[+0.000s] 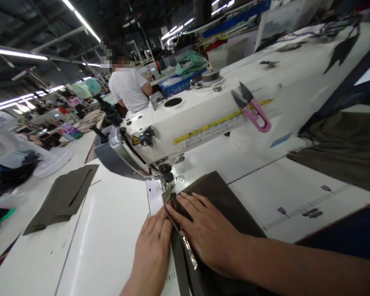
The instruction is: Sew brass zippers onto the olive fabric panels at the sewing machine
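Note:
Dark olive fabric (215, 197) lies under the needle area of a white sewing machine (209, 119). My right hand (206, 230) rests palm down on this fabric, its fingers stretched toward the presser foot (167, 185). Along the fabric's left edge, my left hand (155, 240) lies with its fingers flat, the tips close to the foot and near my right thumb. A narrow strip with a shiny edge (189, 250) runs between the two hands toward me. What is under my palms is hidden.
A stack of olive cut pieces (63, 197) lies on the table at left. Pink-handled snips (254, 109) sit against the machine arm. More olive cloth (345, 144) is bunched at right. A white fan (15, 139) stands far left; a person (129, 88) works beyond.

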The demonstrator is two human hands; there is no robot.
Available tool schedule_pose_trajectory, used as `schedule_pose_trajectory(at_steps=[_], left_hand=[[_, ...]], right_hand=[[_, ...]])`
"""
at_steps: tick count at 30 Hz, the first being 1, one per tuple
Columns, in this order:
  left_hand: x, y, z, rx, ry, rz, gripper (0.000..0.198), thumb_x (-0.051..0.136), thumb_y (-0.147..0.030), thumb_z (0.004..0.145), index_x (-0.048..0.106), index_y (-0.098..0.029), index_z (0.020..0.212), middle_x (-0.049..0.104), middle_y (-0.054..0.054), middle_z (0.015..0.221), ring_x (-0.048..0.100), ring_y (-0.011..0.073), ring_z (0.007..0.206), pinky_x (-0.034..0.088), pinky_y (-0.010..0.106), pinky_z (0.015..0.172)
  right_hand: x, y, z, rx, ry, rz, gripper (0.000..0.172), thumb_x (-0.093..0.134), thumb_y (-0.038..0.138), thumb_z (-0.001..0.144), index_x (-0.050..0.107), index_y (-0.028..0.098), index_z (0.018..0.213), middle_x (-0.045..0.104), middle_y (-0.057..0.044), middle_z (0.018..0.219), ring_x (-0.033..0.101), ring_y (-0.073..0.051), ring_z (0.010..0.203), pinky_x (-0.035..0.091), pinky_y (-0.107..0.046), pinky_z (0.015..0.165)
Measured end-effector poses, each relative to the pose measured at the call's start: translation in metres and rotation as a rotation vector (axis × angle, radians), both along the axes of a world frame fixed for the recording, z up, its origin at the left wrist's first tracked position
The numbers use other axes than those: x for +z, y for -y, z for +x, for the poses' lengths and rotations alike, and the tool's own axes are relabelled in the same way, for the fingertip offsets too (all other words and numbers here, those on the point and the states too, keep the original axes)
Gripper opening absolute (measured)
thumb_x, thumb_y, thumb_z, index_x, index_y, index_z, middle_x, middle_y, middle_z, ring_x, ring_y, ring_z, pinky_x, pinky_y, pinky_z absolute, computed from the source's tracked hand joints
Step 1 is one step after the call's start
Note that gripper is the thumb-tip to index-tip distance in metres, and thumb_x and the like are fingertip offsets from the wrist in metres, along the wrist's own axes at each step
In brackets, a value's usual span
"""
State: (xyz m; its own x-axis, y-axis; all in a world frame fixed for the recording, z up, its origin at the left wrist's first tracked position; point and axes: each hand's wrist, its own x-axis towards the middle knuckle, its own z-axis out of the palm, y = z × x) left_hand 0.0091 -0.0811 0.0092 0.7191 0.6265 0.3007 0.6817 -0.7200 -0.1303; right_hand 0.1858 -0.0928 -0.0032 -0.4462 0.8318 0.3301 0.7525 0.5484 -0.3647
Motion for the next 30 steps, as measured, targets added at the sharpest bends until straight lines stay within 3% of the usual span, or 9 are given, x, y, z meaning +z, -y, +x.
schedule_pose_trajectory(at_steps=[8, 14, 19, 25, 30], left_hand=[[-0.003, -0.005, -0.009, -0.042, -0.069, 0.069, 0.047, 0.030, -0.009, 0.085, 0.031, -0.013, 0.131, 0.060, 0.014, 0.110, 0.056, 0.0252, 0.100, 0.047, 0.040, 0.081], [0.000, -0.006, -0.007, -0.059, -0.089, 0.080, 0.035, 0.030, -0.009, 0.084, 0.047, -0.009, 0.115, 0.061, 0.016, 0.104, 0.057, 0.0259, 0.097, 0.047, 0.039, 0.079], [0.006, -0.004, 0.003, -0.030, -0.060, -0.014, 0.028, 0.031, -0.008, 0.084, 0.053, -0.013, 0.102, 0.057, 0.016, 0.116, 0.055, 0.0258, 0.104, 0.049, 0.040, 0.080], [0.001, 0.005, 0.005, 0.066, 0.102, -0.119, 0.035, 0.030, -0.005, 0.084, 0.048, -0.014, 0.113, 0.055, 0.014, 0.120, 0.053, 0.0231, 0.108, 0.048, 0.042, 0.085], [-0.002, 0.009, 0.009, 0.090, 0.177, -0.084, 0.032, 0.032, -0.006, 0.087, 0.054, -0.013, 0.108, 0.055, 0.015, 0.119, 0.053, 0.0245, 0.107, 0.046, 0.046, 0.087]], right_hand=[[0.003, -0.003, 0.006, 0.017, -0.076, -0.031, 0.045, 0.033, 0.033, 0.092, 0.033, 0.017, 0.134, 0.040, -0.017, 0.134, 0.031, -0.028, 0.126, 0.029, -0.045, 0.100], [0.006, -0.003, 0.008, 0.029, -0.073, -0.055, 0.046, 0.032, 0.032, 0.092, 0.033, 0.016, 0.135, 0.040, -0.017, 0.133, 0.032, -0.028, 0.125, 0.029, -0.046, 0.100], [-0.001, -0.003, 0.010, 0.046, -0.061, 0.026, 0.047, 0.039, 0.024, 0.087, 0.040, 0.001, 0.128, 0.040, -0.019, 0.134, 0.032, -0.026, 0.125, 0.022, -0.040, 0.107], [-0.008, -0.001, 0.014, 0.108, 0.007, 0.065, 0.046, 0.036, 0.019, 0.088, 0.038, 0.006, 0.131, 0.039, -0.016, 0.135, 0.028, -0.022, 0.129, 0.023, -0.040, 0.108], [-0.007, 0.001, 0.013, 0.128, 0.105, 0.109, 0.048, 0.035, 0.013, 0.085, 0.037, 0.008, 0.133, 0.037, -0.015, 0.137, 0.027, -0.022, 0.129, 0.026, -0.042, 0.106]])
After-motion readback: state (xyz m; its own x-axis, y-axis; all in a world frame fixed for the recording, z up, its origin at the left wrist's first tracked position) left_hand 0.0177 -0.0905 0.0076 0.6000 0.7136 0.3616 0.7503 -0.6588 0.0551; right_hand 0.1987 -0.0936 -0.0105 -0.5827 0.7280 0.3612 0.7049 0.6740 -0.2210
